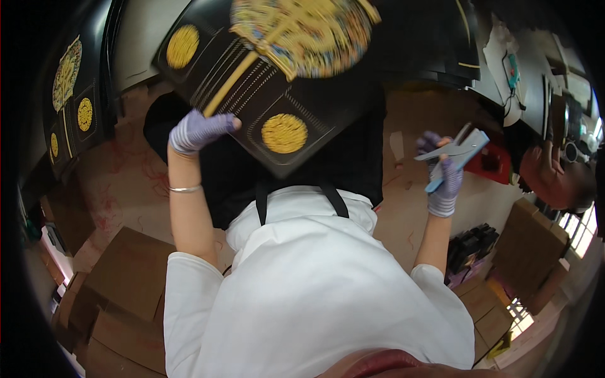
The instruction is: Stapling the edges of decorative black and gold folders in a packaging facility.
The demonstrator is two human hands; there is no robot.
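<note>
A black panel (324, 116) with a colourful gold fan design and round gold emblems tilts above my dark-clad lap. My left hand (205, 131), in a striped purple fingerless glove, is closed at its near left edge, with the thumb over the face and the other fingers hidden. Off to the right and apart from the panel, my right hand (446, 176), gloved alike, grips a light-blue and grey hand tool (463, 157) that looks like a stapler, its arms spread apart. The panel is smeared by motion.
A similarly decorated black panel (74, 120) stands at the far left. Cardboard boxes (129, 268) fill the lower left, with another carton (529, 255) at lower right. A red container (488, 157) sits beyond my right hand, near another person (548, 167). Red scraps litter the floor.
</note>
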